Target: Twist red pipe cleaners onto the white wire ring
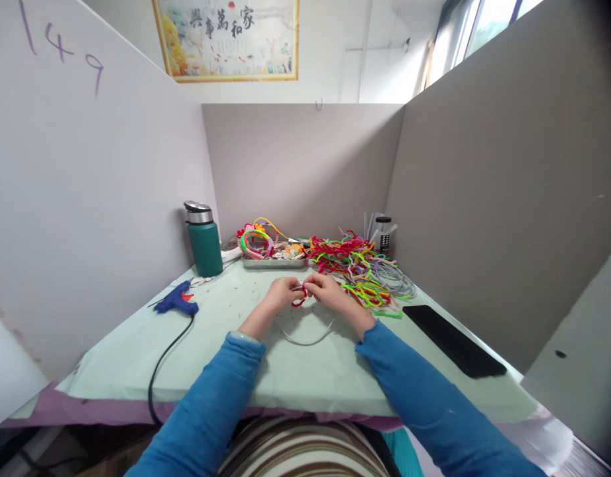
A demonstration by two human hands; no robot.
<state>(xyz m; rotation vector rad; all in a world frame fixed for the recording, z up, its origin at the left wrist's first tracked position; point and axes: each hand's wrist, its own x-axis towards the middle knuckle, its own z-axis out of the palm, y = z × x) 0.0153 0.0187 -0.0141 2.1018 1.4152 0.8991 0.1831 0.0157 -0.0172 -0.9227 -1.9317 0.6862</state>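
A pale curved strand (pixel 308 344) lies on the surface (pixel 221 318) at near centre; a black slab (pixel 454 340) lies to its right. A blue glue gun (pixel 176 301) lies at left. At centre, your left hand (pixel 284 293) and right hand (pixel 324 290) are close together, fingertips narrowed, pinching a red fuzzy loop (pixel 300 303). Farther on, find coloured pipe cleaners (pixel 342 257) piled at right, an upright green bottle (pixel 205 247) at left, and a metal tray (pixel 276 264) between them.
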